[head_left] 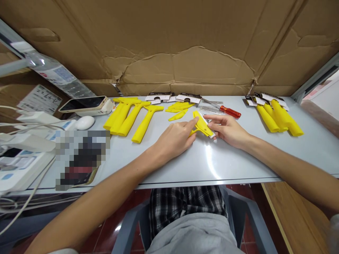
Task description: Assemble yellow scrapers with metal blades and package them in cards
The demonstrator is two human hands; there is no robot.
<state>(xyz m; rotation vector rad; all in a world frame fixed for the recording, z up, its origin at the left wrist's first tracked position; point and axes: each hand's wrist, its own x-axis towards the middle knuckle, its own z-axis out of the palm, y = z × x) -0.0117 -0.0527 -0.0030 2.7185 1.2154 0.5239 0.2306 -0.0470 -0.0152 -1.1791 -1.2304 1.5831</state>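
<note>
A yellow scraper (201,124) is held above the front middle of the table, its wide head turned toward the right. My left hand (178,135) is closed around its handle, with the thumb and index finger by the head. At the head's far edge, my right hand (228,129) pinches the side where a thin pale blade strip shows; its fingertips are partly hidden behind it. Just beyond lie several loose yellow cover plates (178,114), thin metal blades (212,108) and a screwdriver (230,112) with a red handle.
Several yellow scraper handles (143,127) lie to the left; scrapers with card sleeves (278,114) lie right. Card sleeves (188,98) sit along the back by a cardboard wall (185,42). Phones, a white mouse (84,122), cables and a power strip (23,169) crowd the left.
</note>
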